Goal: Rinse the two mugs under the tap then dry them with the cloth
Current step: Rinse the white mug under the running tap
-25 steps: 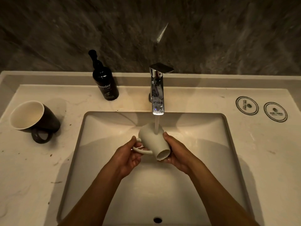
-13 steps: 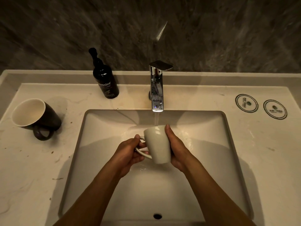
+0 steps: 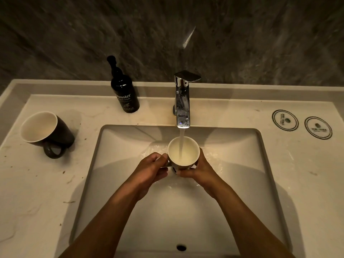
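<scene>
A white mug [image 3: 188, 155] stands upright under the chrome tap [image 3: 182, 101], and the running stream falls straight into it. My left hand [image 3: 150, 169] grips the mug's handle on its left side. Fingers of my right hand [image 3: 200, 169] curl round the mug's body from the right and below. A second mug, black with a white inside [image 3: 45, 132], lies tilted on the counter at the left, its mouth facing me and its handle down. No cloth is in view.
A black hand-wash pump bottle [image 3: 123, 92] stands behind the basin, left of the tap. The white basin [image 3: 130, 211] has an overflow hole [image 3: 181, 247] at its near wall. Two round coasters [image 3: 284, 120] lie on the counter at the right.
The white mug has turned from lying on its side, water hitting its outside, to upright with its mouth up, so the stream now pours inside. Both hands kept their hold.
</scene>
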